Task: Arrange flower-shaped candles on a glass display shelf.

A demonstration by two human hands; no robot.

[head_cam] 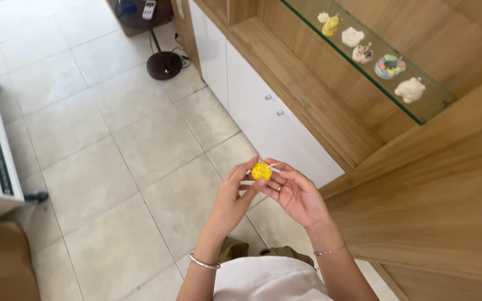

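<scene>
Matt, fuzzy yellow ball (261,171) — glossy pale floor tiles (112,139), smooth grained wood panels (430,195), clear glass shelf (364,67).

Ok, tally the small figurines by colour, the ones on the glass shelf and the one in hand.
White or cream: 4
Yellow: 2, shelf, in hand
Multicoloured: 1
Total: 7
</scene>
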